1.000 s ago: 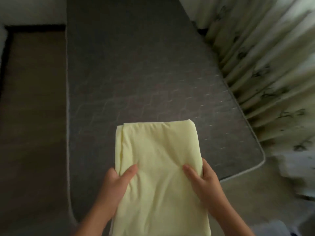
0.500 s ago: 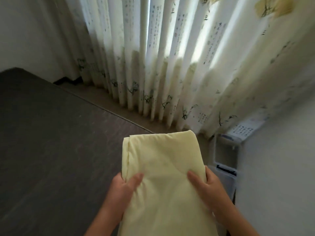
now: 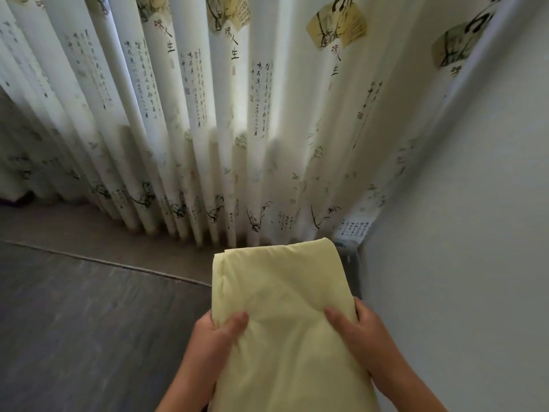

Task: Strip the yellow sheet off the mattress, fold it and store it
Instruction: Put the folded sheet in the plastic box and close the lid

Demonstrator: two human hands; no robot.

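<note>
The yellow sheet [image 3: 285, 295] is folded into a thick long rectangle and held up in front of me, lower centre. My left hand [image 3: 215, 334] grips its left edge with the thumb on top. My right hand [image 3: 361, 331] grips its right edge the same way. The bare grey mattress [image 3: 83, 322] lies to the lower left, its piped edge running diagonally. The sheet's far end hangs past the mattress corner.
A pleated white curtain [image 3: 225, 114] with printed script and ink plants hangs across the back. A plain white wall [image 3: 475, 233] fills the right side. A plastic container [image 3: 349, 257] peeks out behind the sheet in the corner. A strip of floor [image 3: 98, 236] runs between mattress and curtain.
My view has swung right from the mattress toward the curtain and the corner by the wall. Both hands keep the same grip on the folded sheet.
</note>
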